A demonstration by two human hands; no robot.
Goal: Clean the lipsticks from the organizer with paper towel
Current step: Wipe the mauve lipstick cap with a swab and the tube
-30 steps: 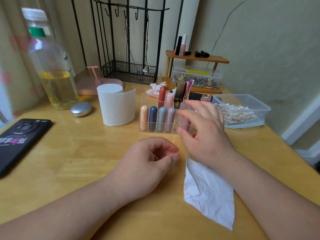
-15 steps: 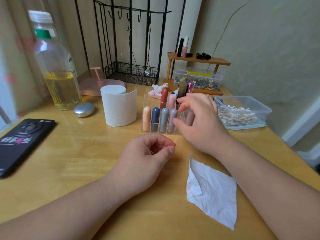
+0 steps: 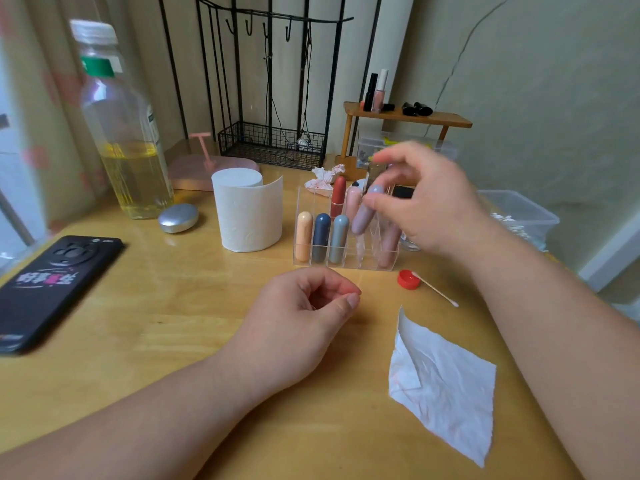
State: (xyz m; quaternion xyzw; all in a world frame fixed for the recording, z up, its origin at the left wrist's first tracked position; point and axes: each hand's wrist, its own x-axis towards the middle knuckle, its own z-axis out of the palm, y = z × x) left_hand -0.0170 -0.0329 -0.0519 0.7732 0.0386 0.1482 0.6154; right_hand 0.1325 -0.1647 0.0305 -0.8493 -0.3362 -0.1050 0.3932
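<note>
A clear acrylic organizer (image 3: 313, 199) stands mid-table with several capsule-shaped lipsticks upright in its slots. My right hand (image 3: 420, 202) is above its right half, thumb and fingers pinched on a mauve lipstick (image 3: 365, 213) that is lifted and tilted out of its slot. My left hand (image 3: 304, 313) rests on the table in front of the organizer, fingers loosely curled, holding nothing. A crumpled sheet of paper towel (image 3: 446, 386) with faint pink marks lies flat on the table near my right forearm.
A paper towel roll (image 3: 247, 211) stands left of the organizer. An oil bottle (image 3: 123, 133), a silver lid (image 3: 178, 218) and a black phone (image 3: 48, 285) are at the left. A red cap (image 3: 408, 279) and cotton swab (image 3: 440, 292) lie at the right. A swab box (image 3: 519, 216) is behind.
My right hand closed on the mauve lipstick in the organizer and has raised it up and tilted it. My left hand has stayed where it was.
</note>
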